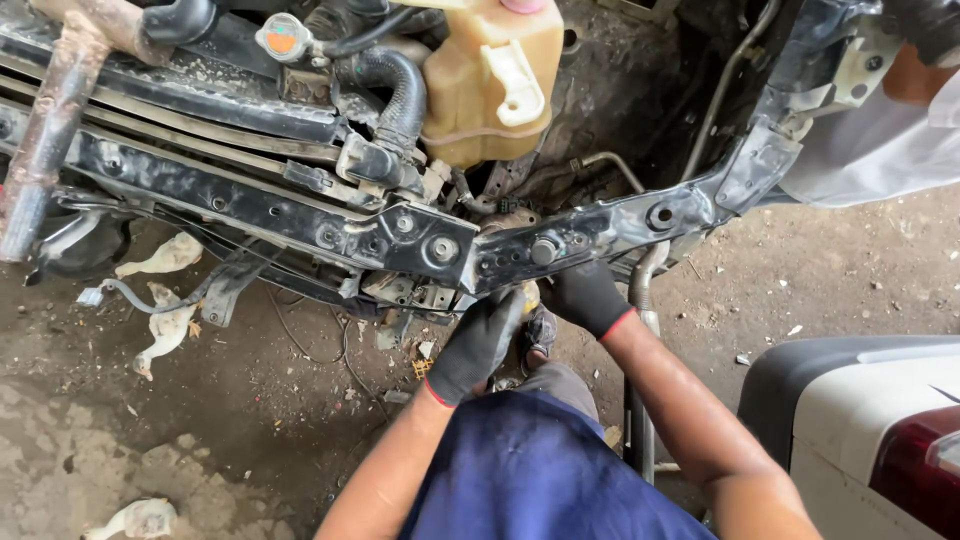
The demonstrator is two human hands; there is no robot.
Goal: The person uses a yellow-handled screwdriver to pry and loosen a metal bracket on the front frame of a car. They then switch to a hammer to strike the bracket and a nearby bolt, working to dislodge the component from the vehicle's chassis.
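Oil-stained dirt floor under a stripped car front. My gloved left hand curls up beneath the black radiator support crossmember, fingers pressed together, steadying it; my right hand cups the underside near a bolt. Behind sits a yellowed coolant reservoir and an orange-centred radiator cap.

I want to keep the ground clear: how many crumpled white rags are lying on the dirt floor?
3. One rag lies under the black crossmember, a second just below it, a third at the bottom left edge. More may be hidden behind the frame.
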